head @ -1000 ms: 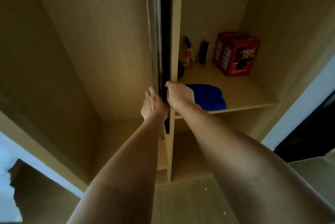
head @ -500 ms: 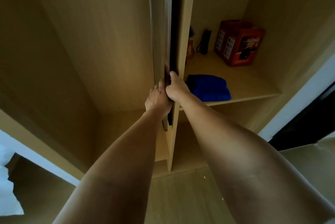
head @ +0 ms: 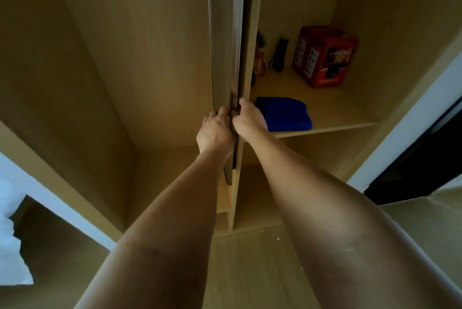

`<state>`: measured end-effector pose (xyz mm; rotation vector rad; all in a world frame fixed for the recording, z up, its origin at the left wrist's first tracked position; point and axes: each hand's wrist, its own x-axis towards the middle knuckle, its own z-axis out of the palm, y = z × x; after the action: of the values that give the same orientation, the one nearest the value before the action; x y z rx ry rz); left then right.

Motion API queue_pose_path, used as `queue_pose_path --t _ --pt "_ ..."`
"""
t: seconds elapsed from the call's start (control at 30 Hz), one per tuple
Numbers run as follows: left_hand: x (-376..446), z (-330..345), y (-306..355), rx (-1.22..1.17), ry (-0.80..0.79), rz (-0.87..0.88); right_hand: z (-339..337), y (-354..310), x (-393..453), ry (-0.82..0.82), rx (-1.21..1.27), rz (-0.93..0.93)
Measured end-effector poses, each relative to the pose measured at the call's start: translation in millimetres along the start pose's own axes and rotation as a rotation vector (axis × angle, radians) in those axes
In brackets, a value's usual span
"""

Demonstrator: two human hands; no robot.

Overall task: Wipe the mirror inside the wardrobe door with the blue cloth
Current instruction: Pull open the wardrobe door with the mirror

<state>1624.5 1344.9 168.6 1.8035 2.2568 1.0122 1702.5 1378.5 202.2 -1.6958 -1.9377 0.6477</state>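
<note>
Mirror wiping has not begun, as far as this view shows: the mirror panel (head: 226,46) presents only its narrow edge to the camera, standing upright against the wardrobe's central divider (head: 251,33), and its glass face is not visible.

Fingers of both hands are curled onto that edge. The left hand (head: 215,133) grips it from the left side, its fingers (head: 221,111) hooked round the front of the panel. The right hand (head: 247,119) grips it from the right, thumb uppermost, touching the left hand across the edge. Neither hand holds anything else.

The blue cloth (head: 287,114) lies folded on the shelf (head: 332,111) in the right compartment, just beside the right hand and partly hidden behind it. It is not in contact with any finger, so far as can be seen.

Further back on the same shelf stand a red box (head: 325,57), a dark torch (head: 279,54) and an amber spray bottle (head: 260,61), the last partly hidden by the divider.

Assessment: the step in hand appears to be drawing the panel out or swinging it open. Remaining work: expose the glass, pick up the cloth, wipe the surface. Task progress is at its opening stage.
</note>
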Motion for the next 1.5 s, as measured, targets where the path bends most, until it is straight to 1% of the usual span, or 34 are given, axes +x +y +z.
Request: queue_pose_path --t 0.2,0.33,0.5,0.8,1.0,1.17,1.27,1.5 --pt "-33.0 -8.4 12.9 -0.002 0.028 -0.009 -10.4 10.4 -34.4 0.007 0.025 -0.022" --pt "-58.0 -12.2 25.8 -0.049 0.066 -0.068 -15.8 18.1 -59.7 0.029 -0.003 -0.072" --pt "-86.3 -19.8 35.7 -0.021 0.09 -0.101 -18.7 25.9 -89.0 0.067 -0.056 -0.115" --pt "-135.4 -31.7 54.5 -0.007 0.115 -0.156 -32.6 38.4 -129.5 0.032 -0.046 -0.165" --pt "-150.1 -41.6 61.8 0.035 0.081 -0.181 -39.8 44.5 -151.5 0.023 -0.038 -0.188" --pt "-160.9 -47.7 62.5 0.038 0.064 -0.156 -45.4 49.4 -166.5 0.031 -0.052 -0.22" --pt "-166.6 -53.2 62.0 0.051 0.048 -0.115 -44.3 50.0 -175.8 0.068 -0.052 -0.2" --pt "-182.8 -58.6 63.0 0.054 0.034 -0.083 -43.8 52.8 -195.8 0.135 -0.096 -0.172"
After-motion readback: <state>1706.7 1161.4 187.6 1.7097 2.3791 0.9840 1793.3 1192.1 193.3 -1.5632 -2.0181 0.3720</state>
